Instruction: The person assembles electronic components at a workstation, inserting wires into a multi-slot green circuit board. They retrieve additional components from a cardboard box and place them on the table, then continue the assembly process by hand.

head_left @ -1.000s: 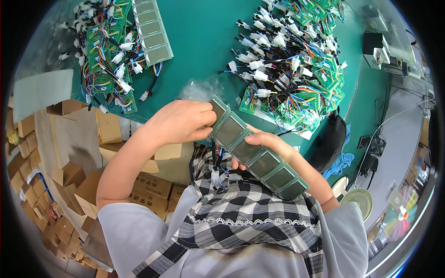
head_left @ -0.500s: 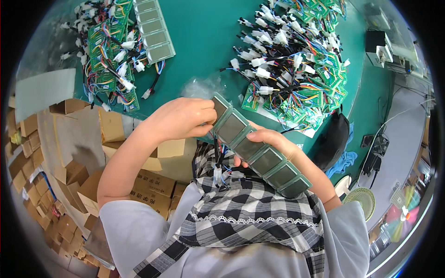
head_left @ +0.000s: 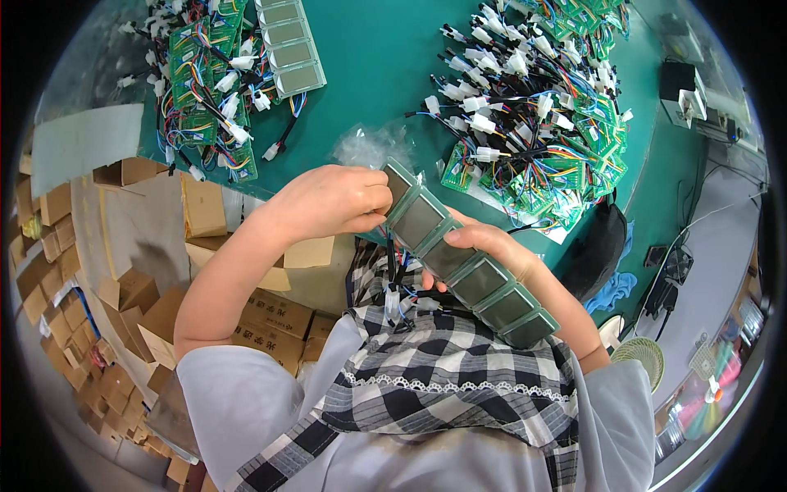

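A long strip of joined circuit boards with grey display screens [head_left: 479, 281] slants across my lap, its far end to the left. My right hand [head_left: 502, 248] is closed around its middle, thumb on top and fingertips showing underneath. At the far end, my left hand [head_left: 340, 201] is closed in a pinch against the strip's left edge; its fingertips are partly hidden. Dark wires with white connectors [head_left: 393, 302] hang below the strip, over my checked apron [head_left: 443, 369].
Wired green boards are heaped on the green table [head_left: 361, 74] at right [head_left: 541, 123] and left [head_left: 205, 98]. Beside the left heap lies another display strip [head_left: 291, 49]. Clear plastic film [head_left: 373, 146] is near my hands. Cardboard boxes [head_left: 270, 328] stand below left; a black pouch [head_left: 594, 250] lies right.
The table and its heaps sit slightly further right and higher in the view. Both hands keep their hold at the same parts of the strip.
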Action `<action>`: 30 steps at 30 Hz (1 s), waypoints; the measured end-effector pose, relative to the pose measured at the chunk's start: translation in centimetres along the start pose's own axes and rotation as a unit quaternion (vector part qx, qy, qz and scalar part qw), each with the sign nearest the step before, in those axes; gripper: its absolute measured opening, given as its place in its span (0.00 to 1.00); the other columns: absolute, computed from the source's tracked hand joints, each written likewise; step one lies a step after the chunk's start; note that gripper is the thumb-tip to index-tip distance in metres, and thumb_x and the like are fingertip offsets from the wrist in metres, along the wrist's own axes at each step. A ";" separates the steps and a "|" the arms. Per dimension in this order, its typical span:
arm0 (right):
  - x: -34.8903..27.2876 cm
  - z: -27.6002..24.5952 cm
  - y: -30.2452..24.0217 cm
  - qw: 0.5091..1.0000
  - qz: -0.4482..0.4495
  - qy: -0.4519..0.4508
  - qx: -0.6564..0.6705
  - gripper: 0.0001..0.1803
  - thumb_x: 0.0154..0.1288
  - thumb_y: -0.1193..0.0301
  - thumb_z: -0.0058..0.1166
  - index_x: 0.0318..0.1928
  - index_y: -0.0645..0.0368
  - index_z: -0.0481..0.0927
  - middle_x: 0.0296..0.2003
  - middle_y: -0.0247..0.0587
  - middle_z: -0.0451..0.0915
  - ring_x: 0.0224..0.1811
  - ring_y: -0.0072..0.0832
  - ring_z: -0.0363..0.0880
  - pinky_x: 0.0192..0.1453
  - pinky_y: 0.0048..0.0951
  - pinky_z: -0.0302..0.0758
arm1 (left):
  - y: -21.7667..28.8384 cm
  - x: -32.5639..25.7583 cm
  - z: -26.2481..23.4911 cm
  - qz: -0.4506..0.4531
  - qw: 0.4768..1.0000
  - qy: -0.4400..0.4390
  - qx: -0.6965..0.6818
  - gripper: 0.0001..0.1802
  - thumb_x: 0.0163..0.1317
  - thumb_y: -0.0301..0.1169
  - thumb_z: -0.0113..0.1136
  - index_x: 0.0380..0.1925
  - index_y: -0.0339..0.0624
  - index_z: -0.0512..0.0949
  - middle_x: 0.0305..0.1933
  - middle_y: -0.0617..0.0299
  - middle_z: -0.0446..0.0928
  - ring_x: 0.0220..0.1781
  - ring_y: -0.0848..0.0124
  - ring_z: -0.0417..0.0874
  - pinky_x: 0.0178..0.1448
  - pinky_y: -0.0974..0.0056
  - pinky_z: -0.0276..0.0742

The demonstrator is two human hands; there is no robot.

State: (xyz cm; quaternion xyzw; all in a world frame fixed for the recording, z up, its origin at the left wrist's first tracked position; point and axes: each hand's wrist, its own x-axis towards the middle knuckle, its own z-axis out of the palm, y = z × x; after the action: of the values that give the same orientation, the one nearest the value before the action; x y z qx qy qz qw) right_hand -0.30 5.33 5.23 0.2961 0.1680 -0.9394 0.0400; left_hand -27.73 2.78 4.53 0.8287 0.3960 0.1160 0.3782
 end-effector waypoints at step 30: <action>-0.7 -1.5 0.5 0.999 -0.049 0.009 0.012 0.36 0.70 0.63 0.46 0.75 0.55 0.52 0.52 0.51 0.73 0.38 0.38 0.86 0.40 0.33 0.85 | 1.0 2.1 0.8 -0.059 0.996 0.063 -0.037 0.19 0.44 0.33 0.75 0.29 0.40 0.73 0.30 0.59 0.73 0.34 0.60 0.78 0.37 0.58 0.73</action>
State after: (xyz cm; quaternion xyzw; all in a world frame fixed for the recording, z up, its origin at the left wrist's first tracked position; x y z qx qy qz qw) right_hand 1.18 5.34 4.38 0.2964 0.1715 -0.9395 -0.0107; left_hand -25.39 3.47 4.50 0.7802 0.4625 0.1600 0.3896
